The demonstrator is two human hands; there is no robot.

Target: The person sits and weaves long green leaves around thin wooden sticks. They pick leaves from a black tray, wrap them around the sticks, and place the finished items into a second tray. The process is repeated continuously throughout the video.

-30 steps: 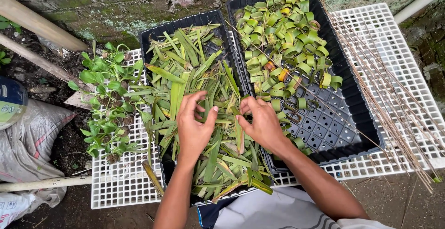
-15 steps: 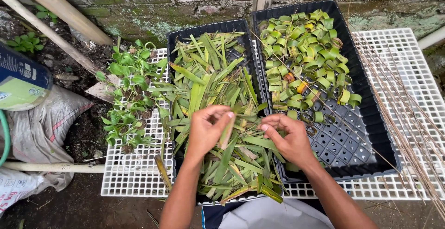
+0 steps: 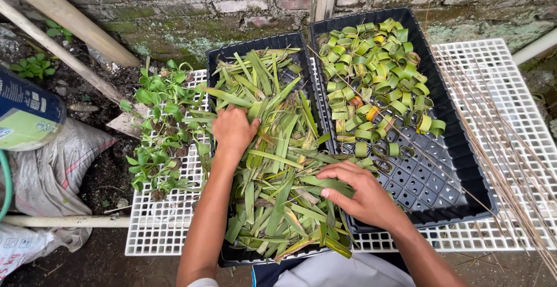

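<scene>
Left hand (image 3: pixel 234 130) moved up, fingers buried — right hand (image 3: pixel 362 191) spread flat on leaf strips (image 3: pixel 278 147).

Under my fingers (image 3: pixel 250 125) the cut leaf strips (image 3: pixel 278 165) look fibrous and faintly glossy, some yellowed. Both trays (image 3: pixel 458 165) are matt black plastic, perforated. The worktop (image 3: pixel 510 101) is white plastic grid. The thin sticks (image 3: pixel 493 142) look dry and woody, the brick wall (image 3: pixel 191 8) rough and mossy.

White grid rack (image 3: pixel 493 89); trays (image 3: pixel 458 147), seedlings (image 3: pixel 159 118), sticks (image 3: pixel 510 165)
</scene>
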